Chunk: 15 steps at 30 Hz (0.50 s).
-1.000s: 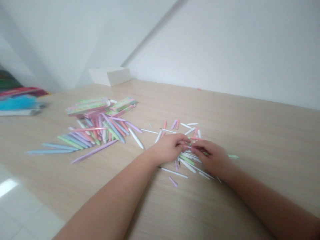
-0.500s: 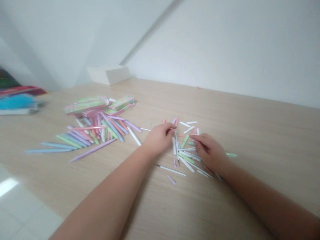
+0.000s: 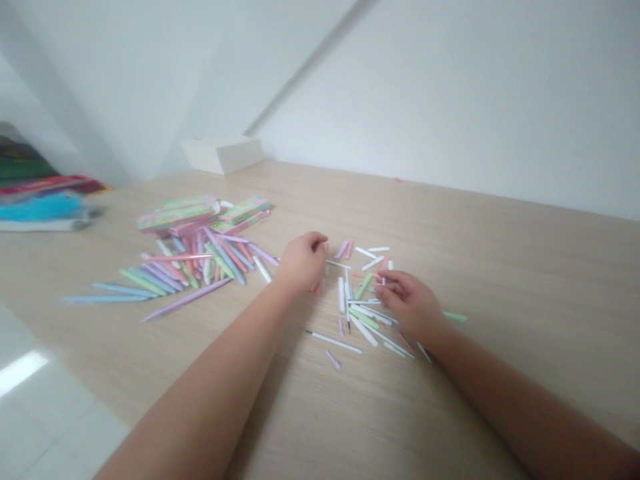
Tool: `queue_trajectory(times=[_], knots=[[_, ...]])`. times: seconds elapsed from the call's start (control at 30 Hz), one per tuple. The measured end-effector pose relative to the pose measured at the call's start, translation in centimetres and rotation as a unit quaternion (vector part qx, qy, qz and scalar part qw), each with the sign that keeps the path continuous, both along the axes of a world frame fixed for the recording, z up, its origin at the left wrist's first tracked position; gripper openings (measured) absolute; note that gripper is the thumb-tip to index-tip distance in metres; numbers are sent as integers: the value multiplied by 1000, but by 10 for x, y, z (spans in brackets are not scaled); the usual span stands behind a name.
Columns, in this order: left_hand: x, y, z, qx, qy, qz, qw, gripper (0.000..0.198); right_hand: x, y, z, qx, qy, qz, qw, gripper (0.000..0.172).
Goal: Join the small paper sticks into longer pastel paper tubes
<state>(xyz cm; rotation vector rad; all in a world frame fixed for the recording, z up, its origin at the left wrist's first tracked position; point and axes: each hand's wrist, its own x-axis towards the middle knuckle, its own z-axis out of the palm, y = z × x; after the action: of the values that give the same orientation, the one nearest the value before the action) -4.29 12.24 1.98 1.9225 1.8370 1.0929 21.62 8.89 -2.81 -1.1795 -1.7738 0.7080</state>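
Note:
My left hand (image 3: pixel 303 263) is closed, its fingertips bent down at the left side of the loose pen parts. A pinkish bit shows at its fingertips, too blurred to name. My right hand (image 3: pixel 413 303) hovers over the right side of these parts, thumb and fingers drawn together; what is between them is unclear. Between the hands lie white pen barrels (image 3: pixel 341 295), a green pen part (image 3: pixel 364 287) and thin white refills with dark tips. One refill (image 3: pixel 334 342) lies nearer me, with a small purple part (image 3: pixel 333 360) below it. Purple and pink pieces (image 3: pixel 345 249) lie beyond.
Left of my hands is a heap of pastel pens (image 3: pixel 200 260), with pink and green boxes (image 3: pixel 177 217) behind it. A white box (image 3: pixel 223 155) stands by the wall. Blue and red packages (image 3: pixel 43 205) sit at the far left. The table edge runs along the left.
My left hand has moved left, away from the middle of the loose parts, uncovering a thin white refill. My right hand has shifted slightly, fingers still together. The view has moved slightly.

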Motion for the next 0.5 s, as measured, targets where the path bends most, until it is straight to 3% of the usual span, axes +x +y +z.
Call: queue_trajectory(times=[0.23, 0.5], knots=[[21, 33, 6, -54, 156, -46, 985, 37, -2, 2, -1, -41, 58, 28, 997, 30], [51, 45, -6, -107, 250, -8, 962, 34, 0, 3, -5, -29, 57, 43, 997, 30]])
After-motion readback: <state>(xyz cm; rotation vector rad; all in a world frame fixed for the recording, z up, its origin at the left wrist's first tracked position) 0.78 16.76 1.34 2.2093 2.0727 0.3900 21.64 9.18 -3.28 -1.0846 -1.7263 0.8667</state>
